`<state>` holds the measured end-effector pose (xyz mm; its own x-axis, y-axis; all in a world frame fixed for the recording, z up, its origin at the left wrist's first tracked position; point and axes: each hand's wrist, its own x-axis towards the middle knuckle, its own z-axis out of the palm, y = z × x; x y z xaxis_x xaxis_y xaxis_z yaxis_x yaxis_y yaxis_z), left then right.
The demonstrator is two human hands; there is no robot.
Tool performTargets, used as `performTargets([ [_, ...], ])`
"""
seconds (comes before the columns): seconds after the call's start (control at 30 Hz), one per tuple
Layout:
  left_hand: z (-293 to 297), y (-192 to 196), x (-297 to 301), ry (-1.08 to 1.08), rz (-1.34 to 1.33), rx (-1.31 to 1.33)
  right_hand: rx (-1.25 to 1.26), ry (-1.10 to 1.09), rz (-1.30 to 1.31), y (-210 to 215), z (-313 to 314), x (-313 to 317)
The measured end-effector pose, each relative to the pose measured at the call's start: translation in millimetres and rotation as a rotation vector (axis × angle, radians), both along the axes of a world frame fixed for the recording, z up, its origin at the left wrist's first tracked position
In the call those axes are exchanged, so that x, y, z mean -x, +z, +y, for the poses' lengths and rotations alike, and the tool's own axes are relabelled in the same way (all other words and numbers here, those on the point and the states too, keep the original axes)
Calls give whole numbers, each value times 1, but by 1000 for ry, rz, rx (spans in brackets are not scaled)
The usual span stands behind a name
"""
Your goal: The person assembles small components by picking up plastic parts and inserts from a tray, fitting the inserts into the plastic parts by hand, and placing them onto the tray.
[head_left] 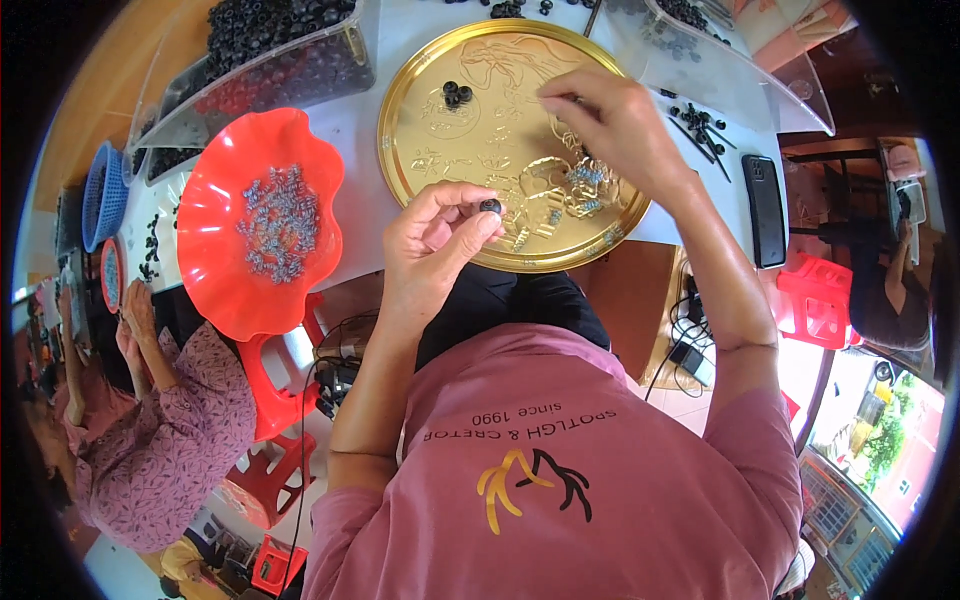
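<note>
My left hand (pixel 435 240) pinches a small round black part (pixel 490 206) between thumb and forefinger, above the near rim of a round gold tray (pixel 405 150). Over the tray's right side is my right hand (pixel 610 115), its fingers bent together; whatever they hold, if anything, is hidden. A few round black parts (pixel 457 95) sit clustered on the tray's far left. Beneath the right hand lies a loose heap of small silvery pieces (pixel 588 188) that look like coil springs. More such pieces (pixel 280 225) fill the middle of a red wavy-edged bowl (pixel 215 190) to the left.
A clear bin (pixel 345 65) of black parts stands at the far left, another clear bin (pixel 720 75) at the far right. Thin black rods (pixel 705 145) and a black phone (pixel 764 210) lie right of the tray. Another person's hand (pixel 138 312) works at left near a blue basket (pixel 104 195).
</note>
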<state>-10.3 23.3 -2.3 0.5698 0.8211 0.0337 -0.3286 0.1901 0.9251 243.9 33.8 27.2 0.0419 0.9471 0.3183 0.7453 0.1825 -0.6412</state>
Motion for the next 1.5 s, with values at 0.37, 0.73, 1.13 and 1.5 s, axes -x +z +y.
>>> performTargets([
  [0.37,0,3,6,72,76,-10,-24,152,-408,-31,54,50],
  [0.73,4,-4,6,95,53,-45,-100,14,-241,9,-5,-20],
  [1.13,0,-8,1,86,164,-191,107,25,-158,-14,-63,-31],
  [1.5,1,-5,-1,103,186,-188,132,-35,-132,-29,-47,-19],
])
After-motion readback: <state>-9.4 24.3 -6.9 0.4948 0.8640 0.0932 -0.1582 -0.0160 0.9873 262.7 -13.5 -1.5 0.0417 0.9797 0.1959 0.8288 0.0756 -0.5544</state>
